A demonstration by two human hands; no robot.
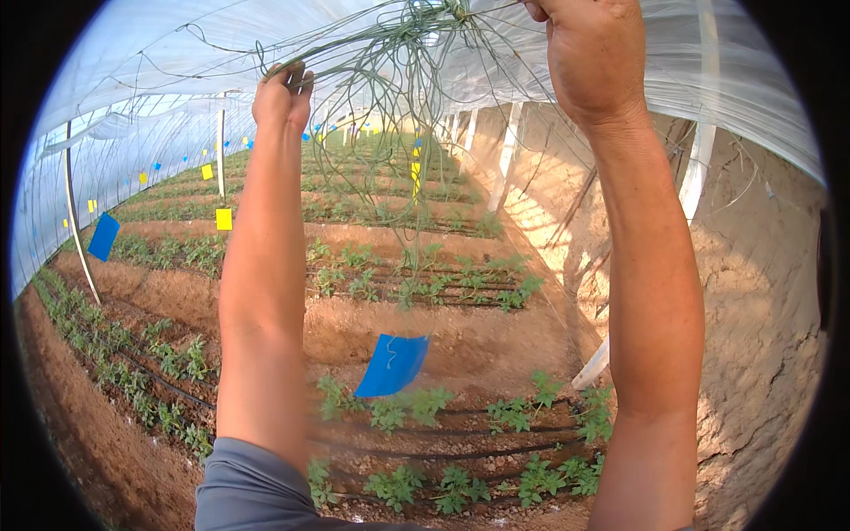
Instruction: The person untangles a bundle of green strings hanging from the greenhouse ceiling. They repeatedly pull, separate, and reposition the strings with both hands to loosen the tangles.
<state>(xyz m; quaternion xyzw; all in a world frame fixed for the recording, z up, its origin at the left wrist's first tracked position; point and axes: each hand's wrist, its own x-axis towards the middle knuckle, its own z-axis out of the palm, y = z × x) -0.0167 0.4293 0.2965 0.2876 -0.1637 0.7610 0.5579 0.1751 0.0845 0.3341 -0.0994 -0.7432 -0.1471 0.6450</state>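
Observation:
Both my arms are raised overhead inside a plastic-covered greenhouse. My left hand [285, 93] is curled around several strands of a tangled bundle of green twine [398, 40], which hangs in loose loops from near the roof film. At the upper right, my right hand [591, 53] is partly cut off by the picture's top edge; its fingertips are beside a strand that runs to the bundle's knot, and whether they pinch it is not plain. A blue sticky card [393, 365] hangs low in front of me, above a row of young green plants [458, 490].
Black drip lines [465, 455] run along the planted soil beds. White posts [697, 169] stand by the earthen wall [764, 299] on the right. Another blue card [103, 237] and yellow cards [224, 219] hang at the left. Plastic film [730, 86] covers the roof.

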